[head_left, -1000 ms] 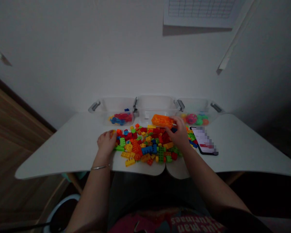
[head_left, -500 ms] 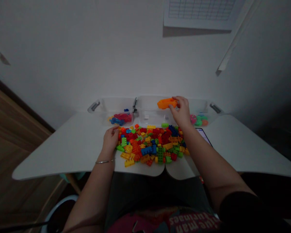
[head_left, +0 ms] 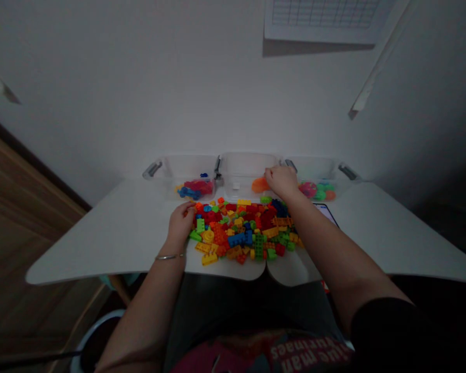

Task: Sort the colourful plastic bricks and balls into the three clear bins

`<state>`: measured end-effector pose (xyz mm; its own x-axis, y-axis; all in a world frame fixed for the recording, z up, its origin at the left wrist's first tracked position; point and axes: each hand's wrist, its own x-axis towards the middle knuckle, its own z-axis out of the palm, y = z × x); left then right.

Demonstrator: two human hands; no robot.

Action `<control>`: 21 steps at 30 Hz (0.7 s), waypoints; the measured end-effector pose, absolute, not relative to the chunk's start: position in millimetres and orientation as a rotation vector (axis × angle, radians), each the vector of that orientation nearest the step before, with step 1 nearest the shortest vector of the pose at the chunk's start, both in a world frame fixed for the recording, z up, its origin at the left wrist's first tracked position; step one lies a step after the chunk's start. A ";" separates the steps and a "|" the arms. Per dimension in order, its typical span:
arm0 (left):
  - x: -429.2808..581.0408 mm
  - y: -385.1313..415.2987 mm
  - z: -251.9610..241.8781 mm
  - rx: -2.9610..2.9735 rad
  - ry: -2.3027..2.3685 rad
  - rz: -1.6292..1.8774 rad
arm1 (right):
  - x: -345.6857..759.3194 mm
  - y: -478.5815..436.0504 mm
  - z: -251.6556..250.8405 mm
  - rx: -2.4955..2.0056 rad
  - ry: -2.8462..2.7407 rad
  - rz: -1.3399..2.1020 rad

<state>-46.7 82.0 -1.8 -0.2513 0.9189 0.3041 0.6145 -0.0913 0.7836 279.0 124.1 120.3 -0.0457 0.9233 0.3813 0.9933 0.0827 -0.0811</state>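
My right hand (head_left: 283, 181) reaches into the middle clear plastic box (head_left: 233, 194). Its fingers are closed at an orange plastic piece (head_left: 260, 185), which lies low inside the box, partly covered by the hand. At the left edge of a pile of colourful building bricks (head_left: 236, 239), my left hand (head_left: 180, 218) rests with its fingers bent together. Whatever those fingertips may hold is hidden among the orange and red bricks there.
The left clear box (head_left: 171, 192) holds pink, blue and yellow pieces; the right one (head_left: 314, 166) holds pink, green and orange ones. A phone (head_left: 326, 212) lies under my right forearm on the white table (head_left: 140, 233). Behind stands the wall.
My right hand has lowered the orange piece from above the middle box down into it. My left hand stays at the pile's left edge.
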 end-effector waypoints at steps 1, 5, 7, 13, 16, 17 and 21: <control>-46.9 81.8 -1.8 1.670 1.858 1.271 | 279.3 124.4 120.2 -1.908 -2.028 -0.292; -47.6 81.0 -1.5 1.701 1.849 1.250 | 284.4 126.8 119.3 -1.787 -1.992 -0.150; -47.9 80.6 -1.4 1.727 1.839 1.246 | 287.1 123.7 119.4 -1.650 -1.931 -0.072; -47.6 80.3 -2.3 1.696 1.840 1.239 | 291.5 84.8 115.7 -1.336 -1.695 -0.079; -46.9 80.0 -2.9 1.690 1.835 1.237 | 299.7 64.0 103.7 -1.364 -1.730 -0.036; -46.6 80.0 -3.0 1.687 1.835 1.235 | 303.9 59.0 97.8 -1.396 -1.774 -0.019; -46.2 80.8 -3.8 1.660 1.840 1.235 | 322.6 47.3 70.6 -1.676 -1.925 -0.051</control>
